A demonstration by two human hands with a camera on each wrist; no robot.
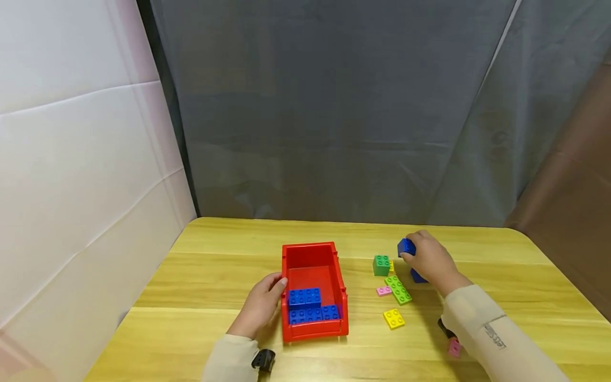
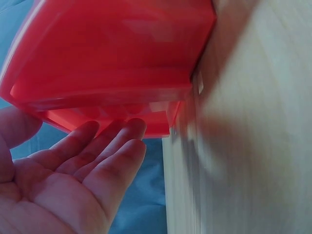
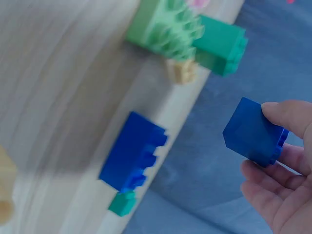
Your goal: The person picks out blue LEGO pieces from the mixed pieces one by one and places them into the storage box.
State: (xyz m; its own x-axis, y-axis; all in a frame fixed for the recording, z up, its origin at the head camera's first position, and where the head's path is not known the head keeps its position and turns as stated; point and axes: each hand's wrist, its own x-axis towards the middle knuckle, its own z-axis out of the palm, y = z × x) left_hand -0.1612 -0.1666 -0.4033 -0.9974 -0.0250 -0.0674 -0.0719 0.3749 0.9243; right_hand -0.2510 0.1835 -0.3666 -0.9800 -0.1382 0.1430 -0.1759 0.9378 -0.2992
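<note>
My right hand [image 1: 431,260] pinches a blue toy brick [image 3: 253,131] between thumb and fingers, raised above the far right of the table. Just below it, another blue brick [image 3: 131,151] lies on the wood, partly hidden by the hand in the head view. My left hand [image 1: 260,305] holds the left side of a red bin [image 1: 315,336], thumb at the rim and fingers against the outer wall. Several blue bricks [image 1: 304,298] sit in the near part of the bin, studs up.
Between bin and right hand lie a green brick [image 1: 381,265], a lime brick [image 1: 398,289], a pink brick [image 1: 384,291] and a yellow brick [image 1: 393,319]. Another pink brick [image 1: 454,348] is beside the right sleeve. A grey curtain [image 1: 310,116] hangs behind the table.
</note>
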